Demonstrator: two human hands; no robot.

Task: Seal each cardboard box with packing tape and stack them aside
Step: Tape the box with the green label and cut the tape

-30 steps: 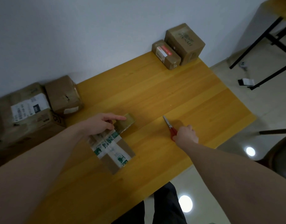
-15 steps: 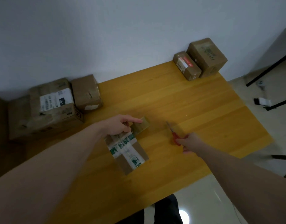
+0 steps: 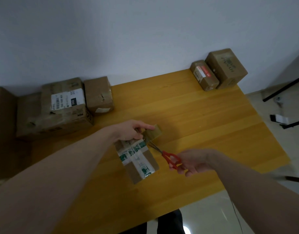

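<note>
So there's a small brown cardboard box [image 3: 137, 159] crossed with white-and-green printed tape sitting near the middle of the yellow wooden desk [image 3: 196, 115], a bit toward the lower centre of the frame. The left hand [image 3: 132, 130] is right at the box's far end, fingers curled round a roll of brownish packing tape [image 3: 153, 133], which sits just beyond the box's upper edge. Looks like a short strip runs from the roll down to the box, but it's kind of blurry there so can't swear to it.

The right hand [image 3: 194, 162] comes in from the lower right and grips a pair of red-handled scissors [image 3: 165, 155], fingers through the loops. The blades point up-left, tips right by the tape between roll and box. Can't tell whether the blades are actually touching the tape.

Over on the left of the frame, against the white wall, there's a cluster of bigger worn cardboard boxes: one with a white shipping label [image 3: 64, 102] on top, and a plain brown cardboard box [image 3: 99, 95] just beside it on the right. In the upper right corner of the desk two more sit side by side, touching: a small box with a red-and-white label [image 3: 203, 75] and a taller brown box with dark writing on top [image 3: 227, 66].
</note>
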